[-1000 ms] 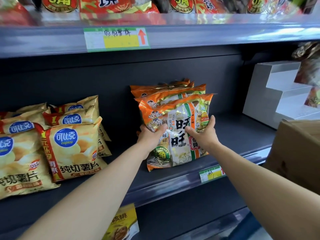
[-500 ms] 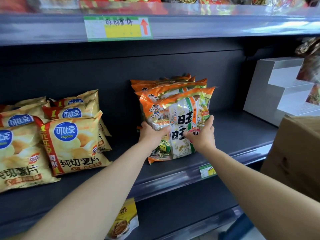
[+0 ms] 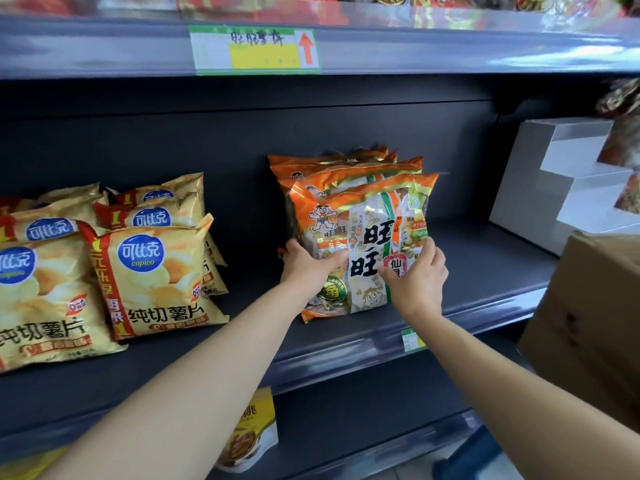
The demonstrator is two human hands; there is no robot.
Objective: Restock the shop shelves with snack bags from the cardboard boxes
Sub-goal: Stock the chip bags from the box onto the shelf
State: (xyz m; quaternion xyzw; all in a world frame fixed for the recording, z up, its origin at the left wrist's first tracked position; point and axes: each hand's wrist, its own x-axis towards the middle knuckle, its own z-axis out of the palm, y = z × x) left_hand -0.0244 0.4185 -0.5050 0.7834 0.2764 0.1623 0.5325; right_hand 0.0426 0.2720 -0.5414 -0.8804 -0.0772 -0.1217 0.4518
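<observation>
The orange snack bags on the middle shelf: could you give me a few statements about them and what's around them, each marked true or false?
1. Both hands grip the front orange bag: the left hand at its left edge, the right hand at its lower right. True.
2. That bag lies flat on the shelf. False: it stands upright in front of other orange bags.
3. The yellow chip bags sit to its right. False: they sit to its left; a white stepped stand is to its right.
4. A cardboard box shows at the right edge of the view. True.
5. The red arrow on the upper shelf's label points down. False: it points up.
</observation>
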